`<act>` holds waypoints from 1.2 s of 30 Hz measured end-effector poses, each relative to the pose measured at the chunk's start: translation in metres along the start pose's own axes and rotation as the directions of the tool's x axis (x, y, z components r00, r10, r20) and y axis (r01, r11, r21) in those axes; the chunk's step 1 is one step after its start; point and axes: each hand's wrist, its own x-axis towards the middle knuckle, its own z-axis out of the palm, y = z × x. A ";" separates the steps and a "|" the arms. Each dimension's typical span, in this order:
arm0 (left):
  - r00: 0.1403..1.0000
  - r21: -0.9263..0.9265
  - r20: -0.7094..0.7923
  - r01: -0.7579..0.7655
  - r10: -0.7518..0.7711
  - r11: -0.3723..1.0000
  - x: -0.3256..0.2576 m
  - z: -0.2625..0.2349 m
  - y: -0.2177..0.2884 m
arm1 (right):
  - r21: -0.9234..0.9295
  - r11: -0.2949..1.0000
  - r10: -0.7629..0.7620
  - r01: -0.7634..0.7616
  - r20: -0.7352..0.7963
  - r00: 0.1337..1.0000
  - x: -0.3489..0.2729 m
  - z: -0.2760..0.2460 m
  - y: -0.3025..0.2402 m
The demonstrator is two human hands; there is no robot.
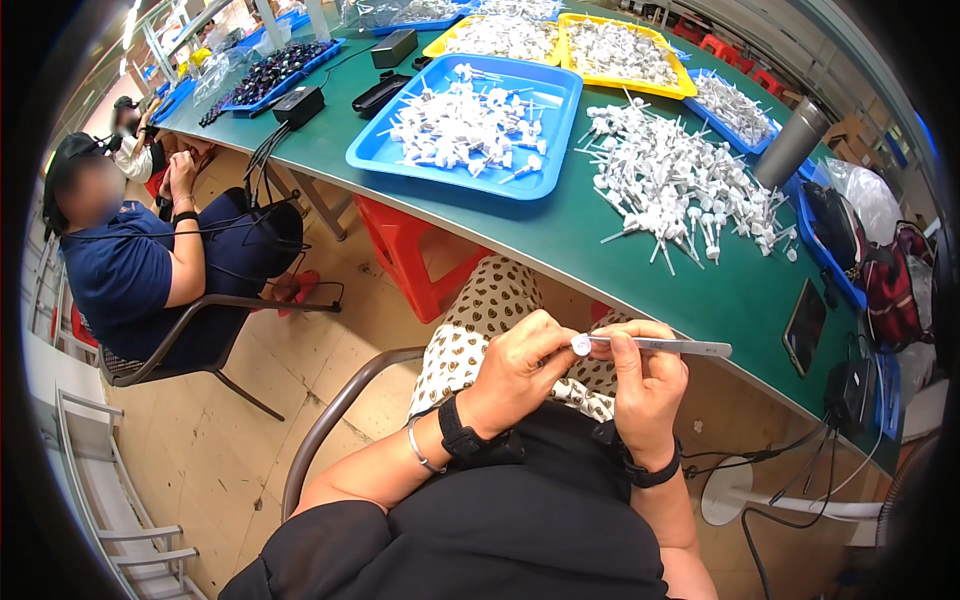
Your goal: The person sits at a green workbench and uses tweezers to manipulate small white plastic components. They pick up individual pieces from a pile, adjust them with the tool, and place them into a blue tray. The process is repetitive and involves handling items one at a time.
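Above my lap, my left hand [522, 368] is closed, pinching a small white plastic part [581, 344] whose round end shows between the fingertips. My right hand [645, 382] grips a slim, flat silver-coloured hand tool [692, 347], resembling a scalpel handle. Its plain end sticks out to the right, while its working end lies hidden by the fingers and the white part. Both hands meet at the part. Beyond them on the green table [560, 235] lies a loose pile of similar white parts [680, 180] with thin stems. A blue tray [360, 150] holds more of them.
Yellow trays [688, 85] of white parts stand farther back. A metal flask [795, 140], a phone [805, 328] and a dark red bag [895, 275] are at right. At left a person [130, 240] sits on a chair. A red stool [400, 250] stands under the table.
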 end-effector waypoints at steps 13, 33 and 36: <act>0.999 0.063 -0.007 -0.038 0.038 0.997 0.001 -0.001 0.001 | 0.054 0.997 0.063 -0.061 -0.041 0.997 0.000 0.003 0.001; 0.999 -0.122 0.040 0.023 -0.018 0.992 0.001 0.000 -0.009 | 0.041 0.999 0.022 -0.021 -0.010 1.000 -0.001 0.001 -0.001; 0.998 -0.147 0.049 0.049 -0.042 0.988 -0.001 0.000 -0.009 | -0.039 0.998 -0.042 0.043 0.044 0.998 -0.001 -0.003 0.002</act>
